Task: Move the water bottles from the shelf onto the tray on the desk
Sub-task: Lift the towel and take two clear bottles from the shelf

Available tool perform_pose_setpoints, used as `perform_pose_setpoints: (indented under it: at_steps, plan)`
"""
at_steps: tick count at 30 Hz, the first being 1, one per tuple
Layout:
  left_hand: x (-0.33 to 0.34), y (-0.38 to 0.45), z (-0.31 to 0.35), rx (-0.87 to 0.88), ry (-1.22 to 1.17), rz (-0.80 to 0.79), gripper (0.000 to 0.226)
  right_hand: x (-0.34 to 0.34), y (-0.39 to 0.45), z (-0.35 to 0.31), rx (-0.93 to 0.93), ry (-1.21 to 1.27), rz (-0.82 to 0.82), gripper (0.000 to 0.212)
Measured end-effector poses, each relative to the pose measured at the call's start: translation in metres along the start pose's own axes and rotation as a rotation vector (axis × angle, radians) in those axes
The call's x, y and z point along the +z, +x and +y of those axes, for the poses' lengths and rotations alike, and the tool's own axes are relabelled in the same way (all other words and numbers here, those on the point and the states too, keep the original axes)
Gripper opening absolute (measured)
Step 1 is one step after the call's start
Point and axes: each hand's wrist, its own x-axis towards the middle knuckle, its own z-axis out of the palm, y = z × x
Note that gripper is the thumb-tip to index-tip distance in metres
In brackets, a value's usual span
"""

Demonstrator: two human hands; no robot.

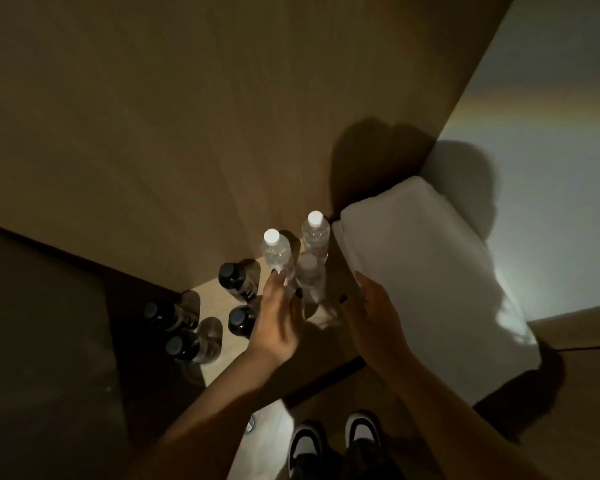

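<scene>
Four dark bottles with black caps stand grouped at lower left of centre: one [238, 280] nearest the middle, one [240, 320] just below it, and two more [163, 315] [184, 348] farther left in shadow. A stack of folded white towels [426, 285] fills the right of centre, against a wood-grain panel [187, 116]. A pair of black-and-white sneakers [333, 441] shows at the bottom edge.

Three clear water bottles [276, 252], four dark bottles [234, 277]
</scene>
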Motion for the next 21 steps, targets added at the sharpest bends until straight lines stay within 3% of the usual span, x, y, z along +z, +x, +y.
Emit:
perform_pose_setpoints:
  at_steps: [5,9,16,21]
  plan:
    - [0.037,0.012,-0.022,-0.191,-0.068,0.013,0.061,0.014,0.014,0.036,-0.027,-0.009,-0.011,0.050]
    - [0.054,0.018,-0.032,-0.273,-0.119,0.095,0.053,0.021,0.020,0.059,-0.054,-0.027,-0.035,0.049]
    - [0.049,0.010,-0.040,-0.340,-0.173,0.184,0.034,0.030,0.027,0.074,-0.098,-0.034,-0.111,0.050]
    - [0.034,-0.009,-0.032,-0.331,-0.269,0.208,0.032,0.039,0.031,0.078,-0.275,-0.210,-0.175,0.048]
